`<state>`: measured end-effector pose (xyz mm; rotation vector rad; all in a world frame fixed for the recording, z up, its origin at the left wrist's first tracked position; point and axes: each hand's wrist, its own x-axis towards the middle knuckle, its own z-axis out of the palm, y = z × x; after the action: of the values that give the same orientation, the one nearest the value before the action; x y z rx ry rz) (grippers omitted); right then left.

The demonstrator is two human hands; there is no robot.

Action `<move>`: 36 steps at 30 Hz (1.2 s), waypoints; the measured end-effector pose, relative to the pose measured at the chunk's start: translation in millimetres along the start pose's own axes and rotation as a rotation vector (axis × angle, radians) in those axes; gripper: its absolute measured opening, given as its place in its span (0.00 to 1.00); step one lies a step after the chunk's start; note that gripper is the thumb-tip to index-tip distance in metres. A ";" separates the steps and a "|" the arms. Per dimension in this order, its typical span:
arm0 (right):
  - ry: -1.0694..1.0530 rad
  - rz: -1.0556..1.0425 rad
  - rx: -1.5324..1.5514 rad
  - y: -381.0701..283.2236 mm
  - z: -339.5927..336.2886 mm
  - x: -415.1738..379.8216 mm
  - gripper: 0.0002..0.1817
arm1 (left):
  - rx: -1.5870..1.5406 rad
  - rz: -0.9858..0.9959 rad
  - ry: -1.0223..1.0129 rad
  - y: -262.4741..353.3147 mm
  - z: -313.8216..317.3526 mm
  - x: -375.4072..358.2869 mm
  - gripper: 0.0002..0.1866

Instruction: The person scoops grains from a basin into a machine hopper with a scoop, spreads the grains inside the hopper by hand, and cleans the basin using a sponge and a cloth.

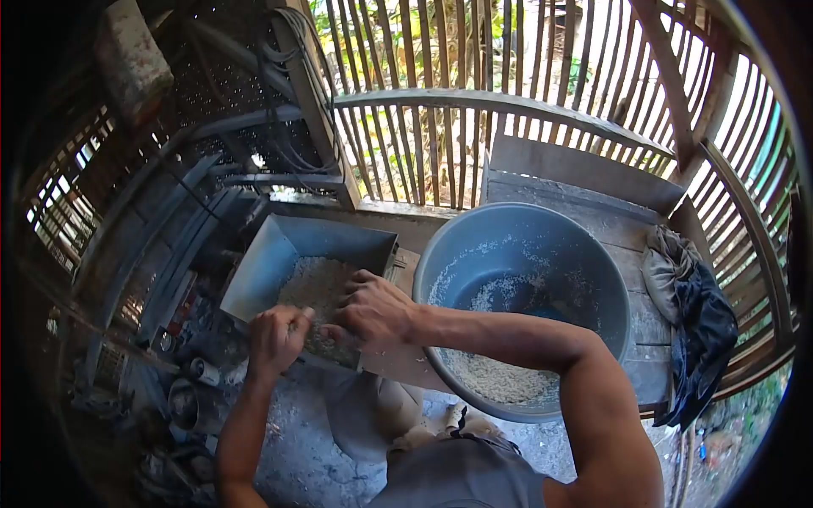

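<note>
While both hands are working at the left of centre in the frame, the box-shaped, open-topped grey metal hopper [261, 264] is sitting just beyond them, with a heap of pale, coarse crumbly material [318, 281] lying inside. At the hopper's near left corner, the left hand [279, 337] is curling its fingers inward, its thumb pointing toward the right hand; whether it is pinching anything I cannot tell. Over the hopper's right part, the right hand [371, 311] is bending its fingers downward, back of the hand uppermost, and its fingertips are staying too hidden to show a grip. The right forearm is crossing above the large round blue-grey plastic basin [533, 227], which is filling the centre right of the frame; white crumbly shreds [500, 378] are gathering thickest along its lower left inside and sticking to its wall. At the right, a crumpled dark blue cloth [703, 339] is hanging off the grey wooden plank platform [589, 206], and a slatted wooden wall [508, 102] is spanning the top.
</note>
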<state>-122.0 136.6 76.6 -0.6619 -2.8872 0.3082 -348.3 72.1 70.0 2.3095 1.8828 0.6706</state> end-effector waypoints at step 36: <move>0.698 0.126 -0.032 -75.4 1.0 -28.7 0.20 | -0.254 0.349 0.206 19.4 -24.7 -3.0 0.15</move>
<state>-127.7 57.3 90.1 -0.7701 -2.1941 0.0273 -340.6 59.6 97.9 2.4948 1.3648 1.1518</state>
